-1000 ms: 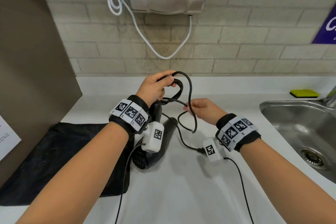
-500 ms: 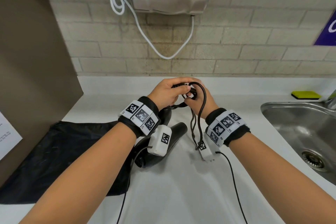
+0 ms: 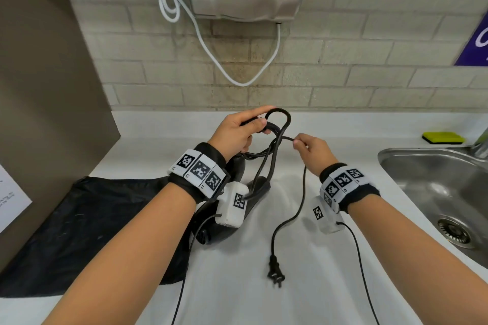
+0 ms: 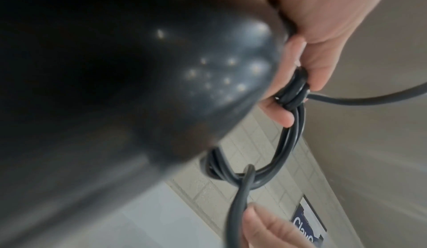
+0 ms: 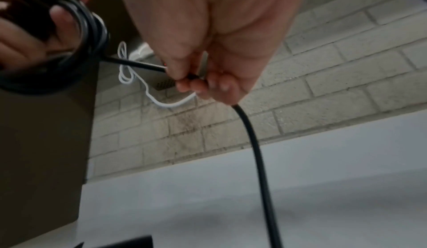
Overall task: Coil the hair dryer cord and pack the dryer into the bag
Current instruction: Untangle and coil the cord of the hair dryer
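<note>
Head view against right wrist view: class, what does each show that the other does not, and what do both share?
Only the head view shows the plug lying on the counter, the black bag, the hair dryer, the sink and the sponge. Only the right wrist view shows the right hand from below, fingertips pinching the cord. Both show the left hand holding the coiled loops, and the white cable on the brick wall.

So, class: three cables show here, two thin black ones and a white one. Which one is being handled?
The black hair dryer cord: the left hand grips its coils, the right hand pinches its free length. The white cable hangs on the wall; the thin wrist-camera lead is untouched.
</note>
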Tool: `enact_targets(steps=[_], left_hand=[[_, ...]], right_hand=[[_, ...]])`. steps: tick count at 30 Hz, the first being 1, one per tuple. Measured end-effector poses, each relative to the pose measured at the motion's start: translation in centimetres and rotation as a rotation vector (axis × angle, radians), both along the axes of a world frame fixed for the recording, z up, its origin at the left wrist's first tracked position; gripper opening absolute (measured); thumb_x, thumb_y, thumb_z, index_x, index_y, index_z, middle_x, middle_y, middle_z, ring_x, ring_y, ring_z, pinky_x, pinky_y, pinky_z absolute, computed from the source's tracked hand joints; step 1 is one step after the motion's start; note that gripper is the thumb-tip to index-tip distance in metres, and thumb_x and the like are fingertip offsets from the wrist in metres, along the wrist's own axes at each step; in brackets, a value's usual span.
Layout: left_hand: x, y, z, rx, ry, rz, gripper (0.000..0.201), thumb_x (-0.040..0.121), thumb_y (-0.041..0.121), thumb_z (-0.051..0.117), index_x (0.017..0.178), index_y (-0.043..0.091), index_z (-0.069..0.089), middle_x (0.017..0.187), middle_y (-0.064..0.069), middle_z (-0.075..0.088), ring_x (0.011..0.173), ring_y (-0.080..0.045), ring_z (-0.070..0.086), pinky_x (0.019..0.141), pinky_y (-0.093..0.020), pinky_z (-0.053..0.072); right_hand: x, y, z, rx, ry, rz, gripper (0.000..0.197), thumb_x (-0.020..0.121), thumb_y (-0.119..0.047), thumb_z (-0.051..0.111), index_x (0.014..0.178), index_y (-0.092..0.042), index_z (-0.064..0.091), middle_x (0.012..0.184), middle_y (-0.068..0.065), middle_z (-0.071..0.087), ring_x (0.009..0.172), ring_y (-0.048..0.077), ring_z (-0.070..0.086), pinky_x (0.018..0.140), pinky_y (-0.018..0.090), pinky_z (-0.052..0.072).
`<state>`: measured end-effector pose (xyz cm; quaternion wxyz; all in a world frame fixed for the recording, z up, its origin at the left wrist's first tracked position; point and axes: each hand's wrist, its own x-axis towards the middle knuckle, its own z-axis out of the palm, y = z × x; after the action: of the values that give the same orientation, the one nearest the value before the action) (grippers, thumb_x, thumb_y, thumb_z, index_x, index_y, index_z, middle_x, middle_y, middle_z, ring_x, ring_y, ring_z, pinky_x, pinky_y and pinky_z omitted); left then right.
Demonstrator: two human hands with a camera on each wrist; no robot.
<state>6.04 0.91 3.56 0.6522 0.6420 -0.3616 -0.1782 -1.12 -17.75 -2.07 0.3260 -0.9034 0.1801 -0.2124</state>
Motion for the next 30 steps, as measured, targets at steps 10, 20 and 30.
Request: enact_targets(steps=[10, 20, 30], left_hand=[[1.9, 2.2, -0.2, -0.11, 0.122, 0.177, 0.024, 0.096, 0.011, 0.047, 0.114, 0.013, 0.061, 0.07, -0.004, 0.061, 0.034, -0.005, 0.026, 0.036, -0.015, 0.025], [0.9, 0.9, 0.1, -0.063, 0.117, 0.106, 0.021, 0.095, 0.01, 0.048, 0.103, 0.021, 0.063, 0.071, -0.005, 0.06, 0.035, -0.006, 0.027, 0.037, -0.015, 0.024], [0.7, 0.8, 0.0, -0.042, 0.092, 0.067, 0.022, 0.096, 0.01, 0.046, 0.102, 0.021, 0.064, 0.071, -0.005, 0.059, 0.036, -0.007, 0.026, 0.038, -0.016, 0.023]], right_hand=[[-2.4, -3.9, -3.3, -0.164, 0.74, -0.386, 0.032, 0.098, -0.012, 0.034, 0.118, -0.002, 0.055, 0.124, 0.013, 0.058, 0.114, 0.026, 0.055, 0.091, 0.028, 0.045], [1.3, 4.0, 0.1, 0.158, 0.139, 0.264, 0.043, 0.093, -0.003, 0.041, 0.132, -0.02, 0.046, 0.092, -0.013, 0.056, 0.081, 0.0, 0.051, 0.076, 0.009, 0.038], [1.5, 2.1, -2.6, 0.259, 0.049, -0.09, 0.025, 0.095, -0.005, 0.037, 0.099, 0.001, 0.061, 0.077, 0.012, 0.051, 0.058, 0.015, 0.044, 0.045, 0.004, 0.034]])
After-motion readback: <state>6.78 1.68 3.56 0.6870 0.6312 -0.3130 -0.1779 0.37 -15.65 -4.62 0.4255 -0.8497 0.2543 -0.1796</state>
